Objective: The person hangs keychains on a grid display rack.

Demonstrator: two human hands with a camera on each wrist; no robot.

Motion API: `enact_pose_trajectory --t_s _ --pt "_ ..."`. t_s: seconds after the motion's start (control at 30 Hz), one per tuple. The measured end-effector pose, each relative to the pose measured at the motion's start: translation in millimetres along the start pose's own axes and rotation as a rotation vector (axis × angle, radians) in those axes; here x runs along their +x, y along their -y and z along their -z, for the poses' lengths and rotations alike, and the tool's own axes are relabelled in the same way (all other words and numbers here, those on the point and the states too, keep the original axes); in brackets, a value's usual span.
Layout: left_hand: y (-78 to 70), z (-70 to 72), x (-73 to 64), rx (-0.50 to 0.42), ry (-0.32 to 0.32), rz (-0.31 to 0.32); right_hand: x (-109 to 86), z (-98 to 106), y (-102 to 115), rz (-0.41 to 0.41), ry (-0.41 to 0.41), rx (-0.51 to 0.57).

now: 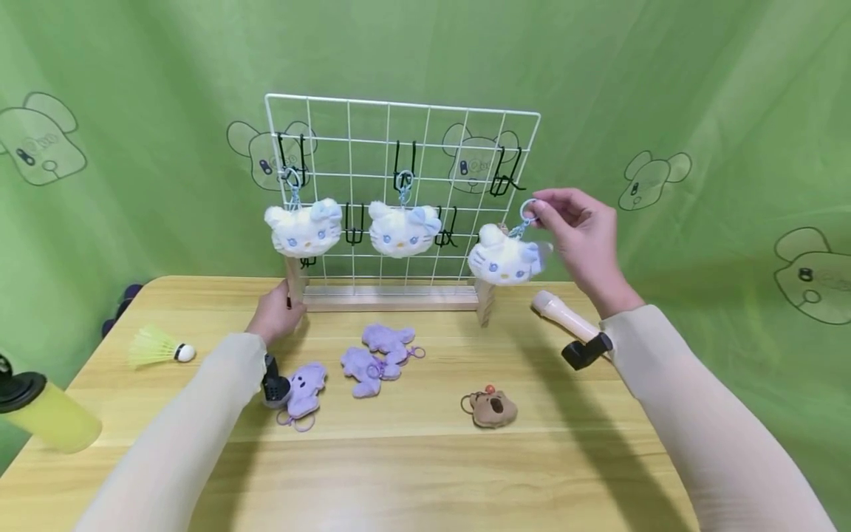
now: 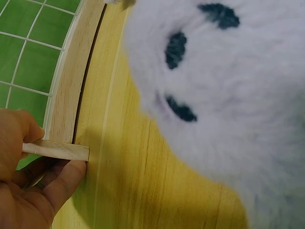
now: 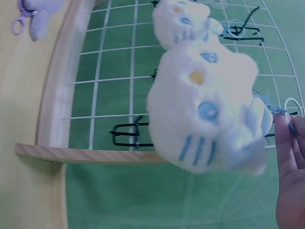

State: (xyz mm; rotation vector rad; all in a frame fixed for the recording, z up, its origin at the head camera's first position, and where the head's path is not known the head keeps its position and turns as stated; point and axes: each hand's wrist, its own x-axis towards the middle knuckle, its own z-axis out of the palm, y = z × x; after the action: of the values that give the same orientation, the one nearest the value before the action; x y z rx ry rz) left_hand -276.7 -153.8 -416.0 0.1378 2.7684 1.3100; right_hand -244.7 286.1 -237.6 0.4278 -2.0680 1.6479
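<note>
My right hand (image 1: 577, 229) pinches the light-blue ring of a white cat plush keychain (image 1: 501, 260), which hangs below the fingers at the rack's right side. In the right wrist view this plush (image 3: 205, 109) fills the middle, near a black hook (image 3: 131, 134). With my left hand (image 1: 275, 314) I grip the wooden foot (image 2: 62, 150) at the left end of the white wire grid rack (image 1: 372, 103). Two matching cat plush keychains, one at left (image 1: 304, 229) and one in the middle (image 1: 404, 230), hang from black hooks on the grid.
Purple plush keychains (image 1: 387, 340) lie before the rack, one (image 1: 306, 390) beside my left wrist. A brown plush keychain (image 1: 494, 408) lies front right. A white microphone (image 1: 565, 316) is at right; a shuttlecock (image 1: 159, 349) and yellow bottle (image 1: 56, 417) are at left.
</note>
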Motion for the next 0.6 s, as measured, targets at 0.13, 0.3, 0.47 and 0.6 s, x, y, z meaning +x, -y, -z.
enact_pose_trajectory --t_s 0.13,0.3,0.47,0.6 --pt "-0.2 0.6 -0.2 0.016 -0.006 -0.006 11.5 -2.6 3.9 -0.002 -0.038 0.032" --pt "0.4 0.8 -0.5 0.006 -0.005 0.001 22.5 -6.9 5.6 -0.047 -0.058 0.048" --pt "0.5 -0.4 0.1 0.002 -0.001 0.009 31.7 -11.2 2.1 -0.096 -0.052 0.054" --pt "0.3 -0.9 0.6 0.001 -0.001 0.012 38.7 -16.8 -2.6 -0.106 -0.052 0.054"
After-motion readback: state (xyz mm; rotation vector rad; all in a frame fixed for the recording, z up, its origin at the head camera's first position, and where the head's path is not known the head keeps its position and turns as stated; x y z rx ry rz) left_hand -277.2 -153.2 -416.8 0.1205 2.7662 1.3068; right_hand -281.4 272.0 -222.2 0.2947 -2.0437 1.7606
